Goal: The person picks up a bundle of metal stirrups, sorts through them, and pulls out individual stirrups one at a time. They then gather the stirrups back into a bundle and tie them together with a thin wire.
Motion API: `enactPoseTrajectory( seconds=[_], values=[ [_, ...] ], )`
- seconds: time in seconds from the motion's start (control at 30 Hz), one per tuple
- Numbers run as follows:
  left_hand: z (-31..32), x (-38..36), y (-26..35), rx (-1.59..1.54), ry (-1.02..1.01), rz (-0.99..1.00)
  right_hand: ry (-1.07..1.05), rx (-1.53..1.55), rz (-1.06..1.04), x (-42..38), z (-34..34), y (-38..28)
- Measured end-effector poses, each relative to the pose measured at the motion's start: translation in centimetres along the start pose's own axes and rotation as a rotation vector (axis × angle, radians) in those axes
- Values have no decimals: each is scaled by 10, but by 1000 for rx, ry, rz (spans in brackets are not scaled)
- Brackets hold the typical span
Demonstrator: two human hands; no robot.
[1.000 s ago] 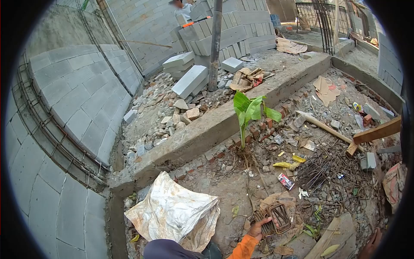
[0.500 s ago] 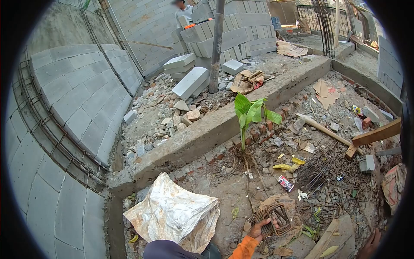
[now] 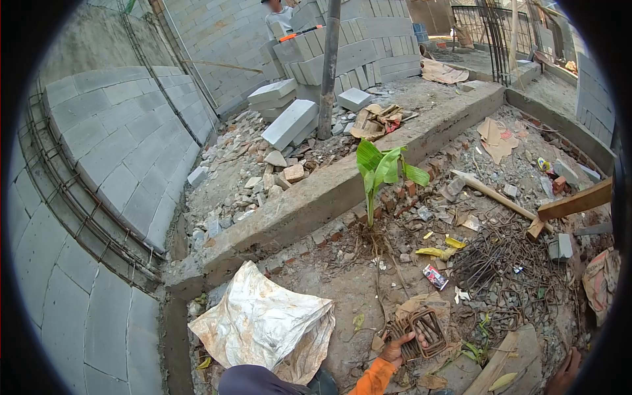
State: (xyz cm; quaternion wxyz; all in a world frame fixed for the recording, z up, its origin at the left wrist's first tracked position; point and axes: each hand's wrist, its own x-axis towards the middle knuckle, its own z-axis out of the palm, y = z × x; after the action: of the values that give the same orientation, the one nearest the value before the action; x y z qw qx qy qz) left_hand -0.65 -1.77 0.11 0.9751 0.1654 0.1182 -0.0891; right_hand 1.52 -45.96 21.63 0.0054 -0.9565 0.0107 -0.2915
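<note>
My left hand (image 3: 395,349), in an orange sleeve, is closed on a bundle of rusty rebar stirrups (image 3: 428,331). The bundle of square bent-steel frames sits low over the debris, in front of a torn piece of brown paper (image 3: 421,304). At the lower right edge, my right hand (image 3: 565,372) is partly lost in the dark rim of the view. Its fingers point up near the soil, and I cannot make out whether they hold anything. A wooden board (image 3: 503,362) lies between my two hands.
A crumpled white sack (image 3: 263,316) lies left of my hands. Ahead grow a small banana plant (image 3: 372,178) and, beyond it, a concrete beam (image 3: 276,230). A wooden-handled hammer (image 3: 494,197) and tangled rusty wire (image 3: 500,263) lie right. A person (image 3: 280,18) stands behind stacked blocks.
The view has shifted very slightly. My left hand keeps its hold on the stirrups in nearly the same spot, and my right hand stays at the edge.
</note>
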Motion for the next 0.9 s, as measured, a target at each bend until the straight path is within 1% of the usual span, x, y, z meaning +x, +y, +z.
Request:
enactPoseTrajectory(
  seconds=[0.23, 0.33, 0.43, 0.53, 0.63, 0.73, 0.83, 0.9],
  values=[
    [5, 2, -1, 14, -32, 3, -25, 63, 21, 1, -2, -3],
    [-2, 7, -7, 37, -19, 35, -29, 74, 14, 2, -3, -5],
    [-8, 11, -12, 14, 10, 17, -39, 98, 41, 1, 0, -5],
    [-10, 11, -14, 63, 45, -11, -64, 130, 53, 2, -1, -7],
    [19, 7, -6, 173, 102, -34, -97, 146, 26, 10, -10, -18],
    [25, 11, -4, 184, 106, -129, -157, 142, -1, 13, -12, -13],
    [37, 18, -8, 157, 209, -134, -185, 163, -2, 21, -11, -24],
    [37, 19, -9, 211, 214, -160, -203, 229, -29, 23, -5, -38]
  ],
)
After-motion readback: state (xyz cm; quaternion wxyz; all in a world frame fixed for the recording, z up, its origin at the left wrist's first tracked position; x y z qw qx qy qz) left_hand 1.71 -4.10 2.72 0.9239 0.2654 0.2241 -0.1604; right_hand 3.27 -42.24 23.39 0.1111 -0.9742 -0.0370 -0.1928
